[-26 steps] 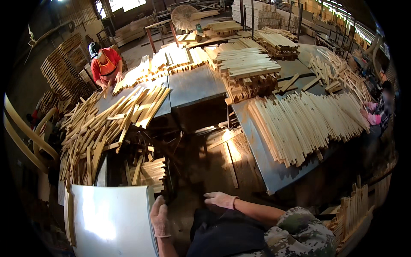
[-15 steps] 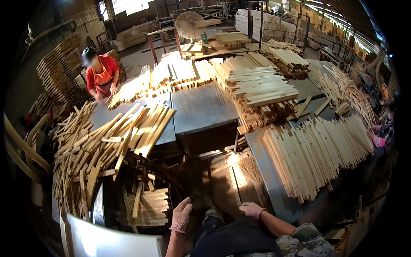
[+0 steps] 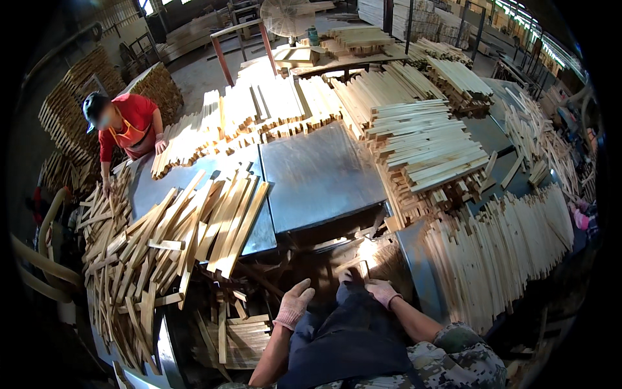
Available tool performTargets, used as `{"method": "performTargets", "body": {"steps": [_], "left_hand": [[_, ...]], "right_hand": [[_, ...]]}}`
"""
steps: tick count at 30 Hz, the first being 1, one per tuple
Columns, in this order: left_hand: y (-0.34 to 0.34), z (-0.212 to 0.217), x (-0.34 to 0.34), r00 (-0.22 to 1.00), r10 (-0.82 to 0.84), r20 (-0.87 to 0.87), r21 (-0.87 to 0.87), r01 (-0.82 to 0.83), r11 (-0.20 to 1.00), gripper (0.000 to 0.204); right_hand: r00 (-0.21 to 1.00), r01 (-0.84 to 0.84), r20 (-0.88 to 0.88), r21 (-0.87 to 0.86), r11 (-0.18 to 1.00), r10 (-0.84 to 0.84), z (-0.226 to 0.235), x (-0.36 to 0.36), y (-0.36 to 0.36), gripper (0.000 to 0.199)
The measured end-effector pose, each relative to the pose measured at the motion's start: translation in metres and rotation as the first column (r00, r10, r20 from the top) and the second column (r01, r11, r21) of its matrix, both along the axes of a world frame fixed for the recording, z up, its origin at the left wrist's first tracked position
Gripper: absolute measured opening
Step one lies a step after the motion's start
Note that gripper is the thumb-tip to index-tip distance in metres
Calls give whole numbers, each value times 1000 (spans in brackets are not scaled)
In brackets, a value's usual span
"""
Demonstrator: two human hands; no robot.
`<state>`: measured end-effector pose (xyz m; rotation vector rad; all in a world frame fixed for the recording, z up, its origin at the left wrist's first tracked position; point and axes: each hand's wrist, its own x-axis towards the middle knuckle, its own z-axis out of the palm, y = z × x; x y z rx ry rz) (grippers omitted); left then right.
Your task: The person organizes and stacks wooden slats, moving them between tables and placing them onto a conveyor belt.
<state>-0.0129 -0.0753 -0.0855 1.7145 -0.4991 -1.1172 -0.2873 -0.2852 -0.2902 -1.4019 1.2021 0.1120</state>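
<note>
See grey metal tabletop (image 3: 317, 178) ahead. Note loose wooden strips (image 3: 155, 256) heaped crisscross at left; pale slats (image 3: 499, 253) laid side by side at right. Find gloved left hand (image 3: 295, 305) between these, thumb spread wide, seemingly holding nothing. Find gloved right hand (image 3: 383, 293) nearer slats, low down; cannot tell grip.

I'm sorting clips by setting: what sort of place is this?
Probably a woodworking shop or timber mill: a loose heap of wooden strips lies at left, a row of strips covers a table at right, and more strips border a metal tabletop between them.
</note>
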Motion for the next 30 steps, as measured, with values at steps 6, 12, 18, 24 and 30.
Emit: {"method": "performTargets", "body": {"steps": [6, 12, 18, 24, 30], "left_hand": [[-47, -34, 70, 994, 92, -61, 103, -86, 991, 56], [-128, -50, 163, 971, 240, -6, 208, -234, 950, 49], [-254, -59, 244, 980, -56, 192, 299, -4, 954, 60], [-355, -111, 318, 930, -119, 349, 271, 22, 962, 69], [-452, -160, 408, 907, -15, 420, 244, -97, 965, 83]], "right_hand": [[863, -257, 318, -394, 883, 393, 28, 144, -93, 19], [932, -205, 280, -110, 973, 228, 43, 287, -188, 31], [931, -242, 304, 110, 964, 199, 38, 373, -273, 37], [942, -248, 257, 108, 963, 214, 46, 447, -354, 66], [971, 16, 238, 31, 999, -22, 59, 520, -440, 67]]}}
